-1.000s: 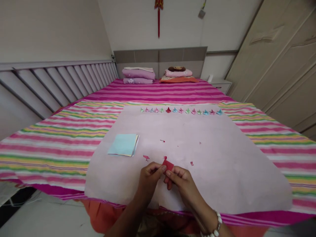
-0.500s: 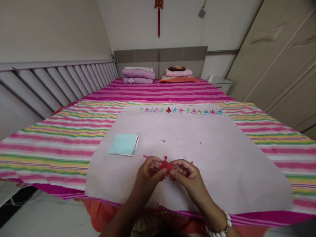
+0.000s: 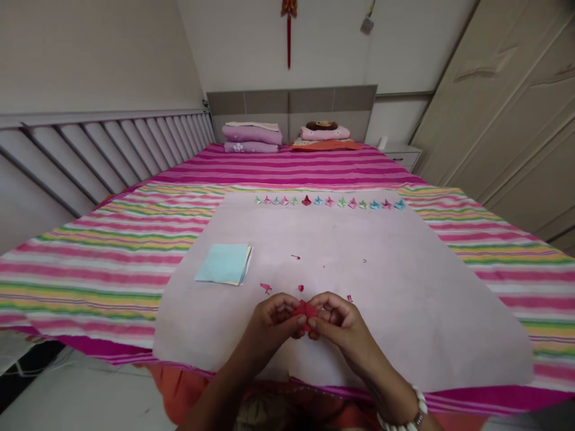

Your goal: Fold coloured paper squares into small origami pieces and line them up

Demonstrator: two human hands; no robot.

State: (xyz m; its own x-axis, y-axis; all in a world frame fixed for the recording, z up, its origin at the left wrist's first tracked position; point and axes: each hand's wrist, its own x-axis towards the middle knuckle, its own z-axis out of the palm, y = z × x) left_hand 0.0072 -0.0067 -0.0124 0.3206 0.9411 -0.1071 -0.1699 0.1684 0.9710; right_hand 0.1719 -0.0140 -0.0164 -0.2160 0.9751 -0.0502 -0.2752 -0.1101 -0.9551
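Far left: a stack of pale blue paper squares (image 3: 223,263) is lying flat on the pink sheet (image 3: 404,299) covering the striped bed (image 3: 90,251), well apart from our hands. Our left hand (image 3: 272,323) is curled nearly shut, thumb and forefinger pinching the left side of a small red folded paper (image 3: 304,310). The paper is sitting directly between the two hands, just above the sheet near its front edge, equally close to each. Fingers are hiding most of it, so we cannot tell its long axis. Our right hand (image 3: 339,326) is pinching the right side, curled likewise. Red scraps (image 3: 266,288) are lying just beyond. A row of small folded pieces (image 3: 327,202) is lining the sheet's far edge.
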